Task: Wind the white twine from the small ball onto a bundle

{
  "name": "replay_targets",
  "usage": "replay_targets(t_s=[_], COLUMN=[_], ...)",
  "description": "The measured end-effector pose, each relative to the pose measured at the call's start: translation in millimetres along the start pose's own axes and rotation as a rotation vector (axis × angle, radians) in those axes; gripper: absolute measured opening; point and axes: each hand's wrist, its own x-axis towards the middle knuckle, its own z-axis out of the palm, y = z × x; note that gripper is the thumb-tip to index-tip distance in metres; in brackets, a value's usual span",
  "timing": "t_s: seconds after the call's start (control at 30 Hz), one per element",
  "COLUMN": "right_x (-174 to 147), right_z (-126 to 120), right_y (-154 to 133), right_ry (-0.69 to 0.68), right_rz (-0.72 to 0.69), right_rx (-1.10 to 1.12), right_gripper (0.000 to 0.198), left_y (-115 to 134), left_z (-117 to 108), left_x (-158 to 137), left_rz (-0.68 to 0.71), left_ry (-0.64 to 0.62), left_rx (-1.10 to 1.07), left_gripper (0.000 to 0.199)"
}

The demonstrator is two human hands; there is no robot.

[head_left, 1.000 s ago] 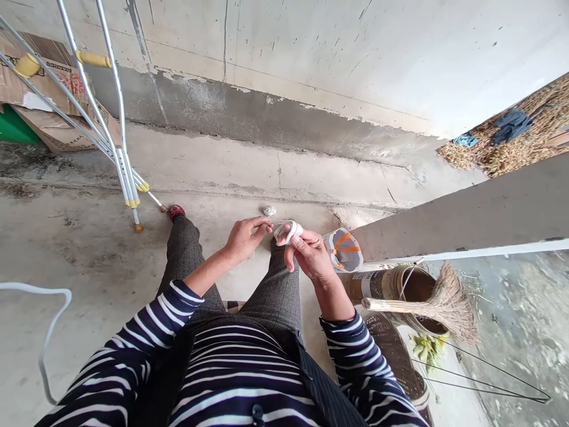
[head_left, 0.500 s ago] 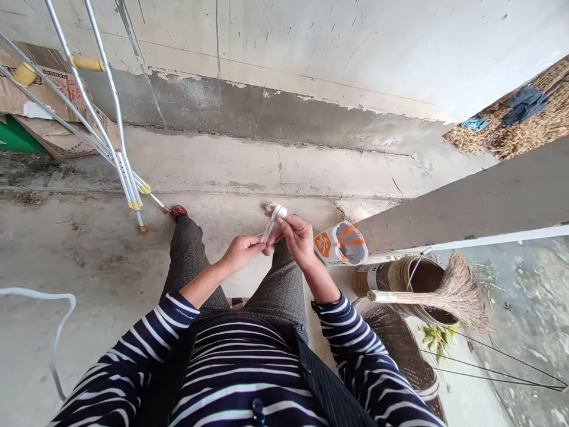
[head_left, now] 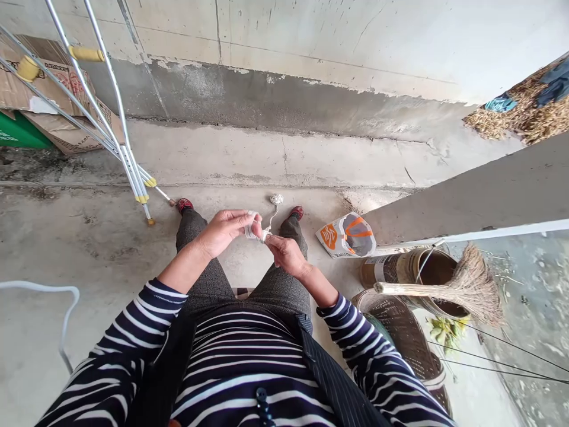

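Left hand looks closed on a loop of white cord, right hand pinching it; finger detail's too small to be sure. Ball far side, on floor. Probably looping step; next move calls for slack.

Shirt navy w/ wht stripes; vest blk w/ thin pinstripes; trousers dk grey; shoes red. String wht. Bag wht/grey w/ orange. Crutches silver w/ yel. grips.

Left hand near right hand — fingers curled.
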Motion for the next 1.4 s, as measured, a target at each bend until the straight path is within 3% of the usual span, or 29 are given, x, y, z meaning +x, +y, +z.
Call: replay_targets(t_s=[0.13,0.4,0.5,0.6,0.73,0.83,0.93,1.03,1.13,1.23,1.33,1.4], right_x=[-11.8,-21.7,-21.7,-19.3,-15.5,-12.8,-10.4,-9.5,-9.7,-7.5,-0.7,5.0], right_z=[2.5,-5.7,-2.1,1.0,0.1,-1.7,-0.7,4.0,8.5,7.4,0.3,-5.2], right_y=[-1.4,-31.9,-33.6,-31.6,-29.8,-28.9,-27.3,-26.9,-29.9,-35.9,-42.3,-44.7], right_ry=[-0.347,-0.528,-0.498,-0.466,-0.405,-0.377,-0.351,-0.343,-0.355,-0.305,-0.157,-0.053], right_rz=[0.016,0.107,0.138,0.162,0.152,0.143,0.144,0.143,0.108,0.046,0.012,0.0], right_rx=[0.03,0.296,0.367,0.454,0.539,0.543,0.546,0.544,0.543,0.527,0.454,0.378], right_gripper=[0.045,0.053,0.055,0.051,0.048,0.046,0.045,0.047,0.042,0.036,0.043,0.051], left_y=[-1.0,-9.3,-17.8,-32.8,-47.9,-51.5,-55.6,-63.0,-69.9,-76.2,-84.0,-89.5], left_z=[-12.1,-43.0,-55.5,-62.2,-53.2,-36.4,-19.2,-7.2,-1.6,-0.1,-0.9,-2.5], left_x=[16.8,36.2,42.2,46.6,39.5,19.9,0.5,-4.9,2.8,11.1,10.5,5.4], left_rz=[-0.02,-0.154,-0.244,-0.302,-0.132,0.055,0.146,0.195,0.237,0.188,0.074,0.009], left_ry=[0.09,0.031,0.034,0.073,0.172,0.079,0.009,0.039,0.09,0.116,0.105,0.03], left_rx=[-0.063,0.035,0.189,0.486,0.786,0.733,0.692,0.679,0.676,0.667,0.6,0.536], left_gripper=[0.039,0.04,0.044,0.045,0.027,0.032,0.039,0.043,0.031,0.021,0.033,0.036])
